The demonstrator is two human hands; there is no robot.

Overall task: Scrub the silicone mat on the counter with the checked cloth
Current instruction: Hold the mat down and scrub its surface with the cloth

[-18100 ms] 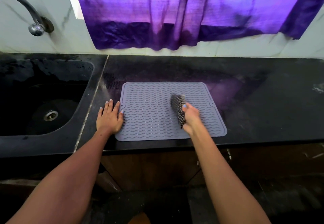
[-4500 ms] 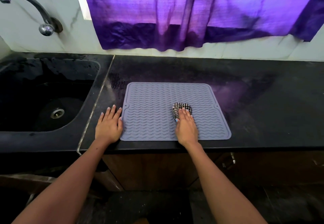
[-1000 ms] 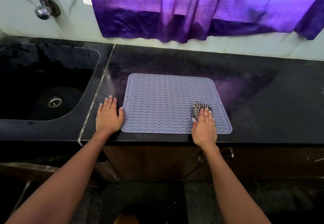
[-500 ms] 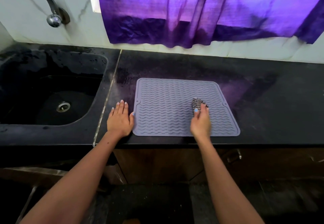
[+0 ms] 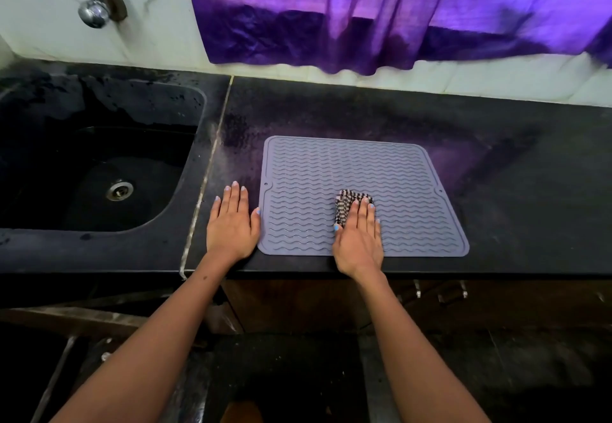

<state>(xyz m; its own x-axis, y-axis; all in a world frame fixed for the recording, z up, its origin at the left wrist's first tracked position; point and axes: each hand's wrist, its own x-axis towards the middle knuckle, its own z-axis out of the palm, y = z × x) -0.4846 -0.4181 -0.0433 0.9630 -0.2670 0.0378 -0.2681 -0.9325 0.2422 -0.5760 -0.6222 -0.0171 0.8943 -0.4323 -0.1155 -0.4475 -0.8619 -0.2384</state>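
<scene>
A grey silicone mat (image 5: 334, 171) with a wavy ribbed pattern lies flat on the black counter (image 5: 496, 191). A folded black-and-white checked cloth (image 5: 346, 202) sits on the mat's near middle. My right hand (image 5: 359, 237) lies flat on the cloth with straight fingers, pressing it onto the mat and covering most of it. My left hand (image 5: 231, 224) rests flat on the counter just left of the mat, its thumb touching the mat's left edge.
A black sink (image 5: 92, 171) with a metal drain (image 5: 119, 190) lies to the left, a tap (image 5: 94, 9) on the wall above it. A purple curtain (image 5: 397, 15) hangs over the back wall. The counter's front edge runs just below the mat.
My right hand has flattened over the cloth and slid with it a little toward the mat's near middle. My left hand stays beside the mat's left edge.
</scene>
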